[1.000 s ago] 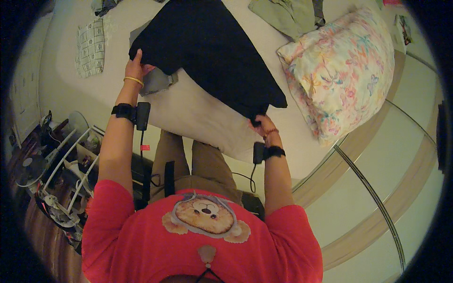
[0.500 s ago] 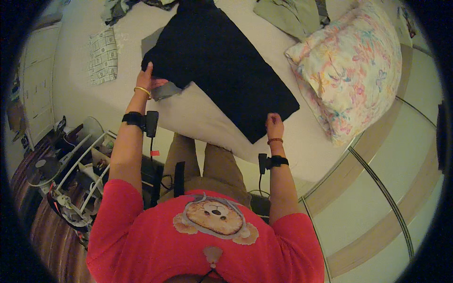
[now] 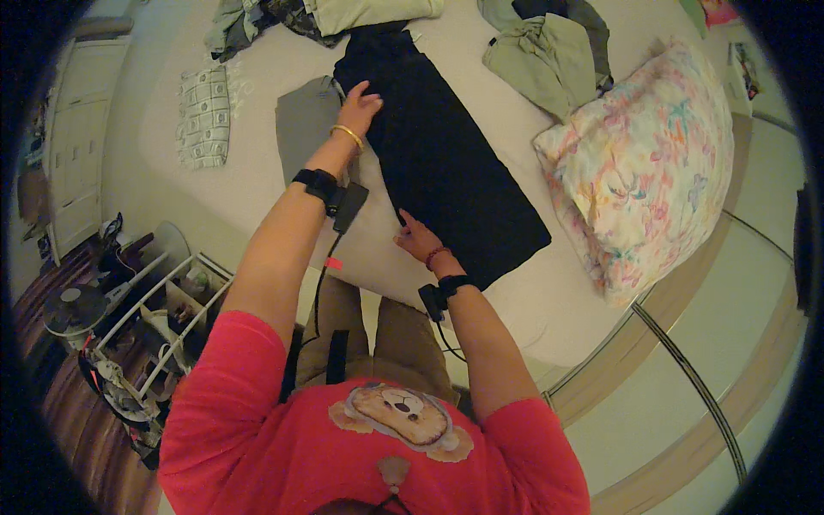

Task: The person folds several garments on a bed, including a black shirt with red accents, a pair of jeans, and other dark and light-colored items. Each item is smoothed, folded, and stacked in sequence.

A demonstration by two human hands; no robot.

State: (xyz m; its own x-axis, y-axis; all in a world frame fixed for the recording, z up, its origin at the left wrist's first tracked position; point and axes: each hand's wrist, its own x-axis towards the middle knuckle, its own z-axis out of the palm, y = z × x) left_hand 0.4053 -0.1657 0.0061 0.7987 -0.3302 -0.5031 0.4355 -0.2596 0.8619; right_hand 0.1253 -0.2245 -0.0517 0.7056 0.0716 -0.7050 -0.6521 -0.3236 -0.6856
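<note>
A black pair of trousers, folded into a long narrow strip, lies slantwise on the bed. My left hand rests on its upper left edge with the fingers stretched out. Lower down the same edge, my right hand touches the cloth, fingers extended and apart. Neither hand grips anything that I can see. Partly behind my left wrist lies a grey folded garment, just left of the black trousers.
A floral pillow stands at the right of the bed. Olive-green clothes lie at the far right, and camouflage and pale clothes at the far end. A small patterned cloth is at left. A white rack stands beside the bed.
The black trousers' left part has been folded over, making them narrower and uncovering more of the grey garment. My left hand moved right and farther away; my right hand moved left from the near corner.
</note>
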